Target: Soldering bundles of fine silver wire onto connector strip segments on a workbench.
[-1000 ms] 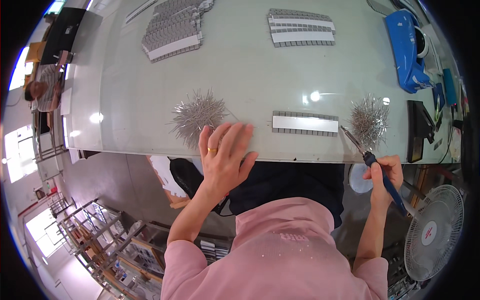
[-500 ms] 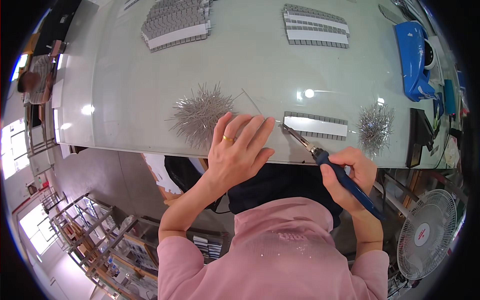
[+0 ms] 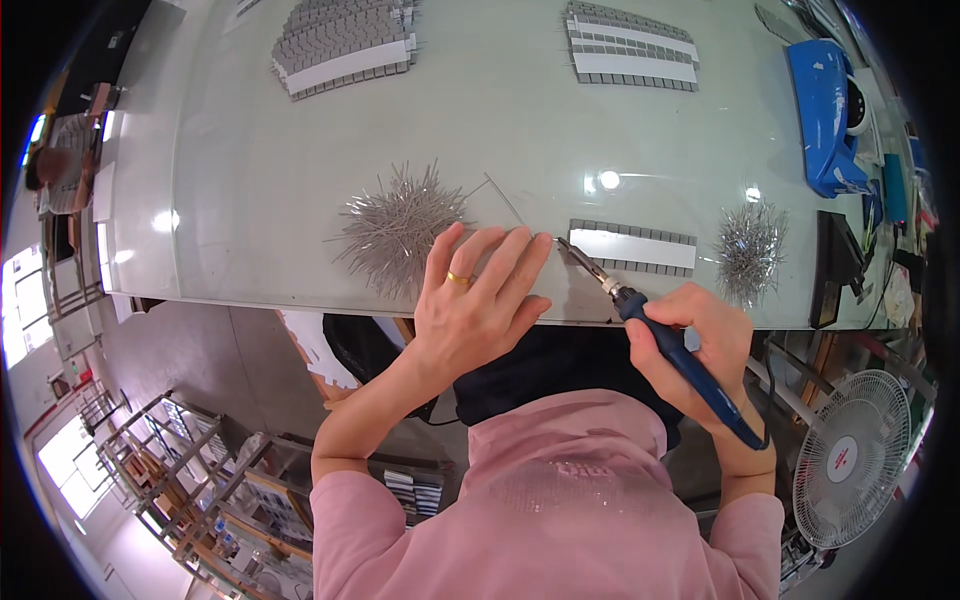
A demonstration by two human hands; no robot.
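Note:
My right hand grips a dark blue soldering iron like a pen. Its metal tip points up and left, close to my left index fingertip and the left end of a grey segmented strip with a white band. Fingers extended and slightly curved, my left hand rests palm down on the table. A thin metal wire runs out from under its fingertips, which appear to pin it down. The exact contact under the fingers is hidden. Just left of this hand lies a spiky pile of thin wires.
Another wire bundle lies right of the strip. Stacked grey strips sit at the far left, more strips at the far right. A blue device and a black stand line the right side. A white fan stands below.
The soldering iron has moved slightly left and up, its tip now nearer my left index fingertip. My left hand stays nearly in place. The whole view has shifted slightly.

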